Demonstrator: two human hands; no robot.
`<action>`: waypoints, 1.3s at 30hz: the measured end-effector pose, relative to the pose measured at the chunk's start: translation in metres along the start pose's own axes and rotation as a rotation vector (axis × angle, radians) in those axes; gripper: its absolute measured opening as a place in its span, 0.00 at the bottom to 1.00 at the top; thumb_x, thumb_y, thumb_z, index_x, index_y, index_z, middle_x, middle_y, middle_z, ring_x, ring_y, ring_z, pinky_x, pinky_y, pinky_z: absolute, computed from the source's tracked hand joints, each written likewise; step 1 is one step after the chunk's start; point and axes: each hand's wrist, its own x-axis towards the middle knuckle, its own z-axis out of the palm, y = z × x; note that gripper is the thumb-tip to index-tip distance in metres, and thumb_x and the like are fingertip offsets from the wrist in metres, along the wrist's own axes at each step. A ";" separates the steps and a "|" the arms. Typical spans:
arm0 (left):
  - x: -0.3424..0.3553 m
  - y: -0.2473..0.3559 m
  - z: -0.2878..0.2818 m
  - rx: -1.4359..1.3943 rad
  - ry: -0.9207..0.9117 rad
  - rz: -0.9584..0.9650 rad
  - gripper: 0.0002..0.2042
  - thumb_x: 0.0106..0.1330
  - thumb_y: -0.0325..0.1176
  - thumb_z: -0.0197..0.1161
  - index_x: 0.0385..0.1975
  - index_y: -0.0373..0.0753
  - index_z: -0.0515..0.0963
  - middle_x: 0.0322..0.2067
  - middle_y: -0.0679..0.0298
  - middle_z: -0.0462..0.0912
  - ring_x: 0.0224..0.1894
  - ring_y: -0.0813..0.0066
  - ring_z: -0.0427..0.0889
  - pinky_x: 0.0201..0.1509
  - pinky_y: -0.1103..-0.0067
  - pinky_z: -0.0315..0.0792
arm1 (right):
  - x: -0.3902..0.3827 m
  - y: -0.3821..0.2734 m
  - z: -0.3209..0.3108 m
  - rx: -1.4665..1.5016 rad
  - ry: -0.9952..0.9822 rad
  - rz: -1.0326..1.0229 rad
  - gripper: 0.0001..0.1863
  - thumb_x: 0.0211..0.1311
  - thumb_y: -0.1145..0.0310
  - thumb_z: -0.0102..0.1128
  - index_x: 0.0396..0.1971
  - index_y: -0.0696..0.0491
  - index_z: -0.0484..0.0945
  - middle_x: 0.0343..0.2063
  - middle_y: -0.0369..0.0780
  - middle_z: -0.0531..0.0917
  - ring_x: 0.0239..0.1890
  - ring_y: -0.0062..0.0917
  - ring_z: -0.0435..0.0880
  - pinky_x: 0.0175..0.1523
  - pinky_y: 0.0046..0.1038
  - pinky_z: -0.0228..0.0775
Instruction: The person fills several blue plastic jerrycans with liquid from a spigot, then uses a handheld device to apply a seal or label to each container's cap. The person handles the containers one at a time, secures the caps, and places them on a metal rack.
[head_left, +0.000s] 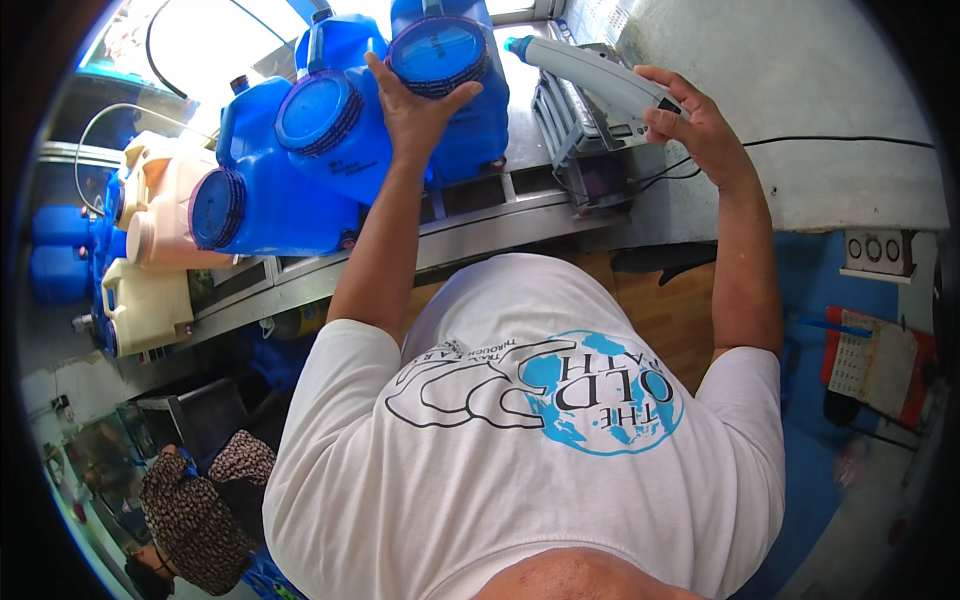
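The left grip (412,112) is splayed wide, thumb and one finger spread along the near rim of a round blue lid (438,48) and touching it; the remaining fingers are hard to make out, so how firmly it presses cannot be told. The right grip (690,118) is closed around a pale handheld tool (590,75), fingers on its far side and thumb on its near side, the back end partly covered by the palm. The tool points left, its teal tip (516,46) just beside the lid; the depth between them is unclear. Under that lid stands the right-hand blue jug (472,130), its top cut off at the upper edge. Left of it come the middle blue jug (345,170), partly behind the left grip, and the left-hand blue jug (285,205), all on a metal surface (490,226). A metal rack (572,125) sits below the tool, its details lost in overlap. A black cable (835,139) enters from the right and passes behind the right wrist. Farther left, pale containers (178,225) crowd together, half hiding one another, and glare washes out the area beyond. At near left, a co-worker in patterned clothing (195,515) is partly cut off by the dark rim.
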 end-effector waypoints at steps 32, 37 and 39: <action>0.005 0.003 0.010 0.056 0.068 -0.058 0.72 0.40 0.57 0.81 0.70 0.30 0.28 0.66 0.38 0.57 0.69 0.44 0.59 0.74 0.64 0.54 | 0.017 0.005 -0.010 0.003 -0.150 -0.099 0.33 0.61 0.50 0.66 0.64 0.46 0.70 0.47 0.37 0.78 0.39 0.16 0.77 0.47 0.22 0.76; 0.004 0.005 0.009 0.036 0.050 -0.093 0.73 0.38 0.58 0.81 0.70 0.29 0.29 0.65 0.37 0.58 0.69 0.44 0.60 0.73 0.65 0.55 | 0.020 0.000 -0.007 -0.041 -0.166 -0.146 0.32 0.62 0.52 0.65 0.64 0.45 0.69 0.46 0.37 0.79 0.38 0.16 0.77 0.47 0.22 0.76; 0.004 0.007 0.009 0.043 0.095 -0.042 0.74 0.34 0.59 0.82 0.70 0.29 0.31 0.60 0.37 0.64 0.64 0.43 0.66 0.68 0.63 0.61 | 0.022 -0.003 -0.006 -0.115 -0.162 -0.172 0.31 0.63 0.53 0.65 0.64 0.45 0.69 0.46 0.37 0.79 0.38 0.16 0.77 0.47 0.22 0.76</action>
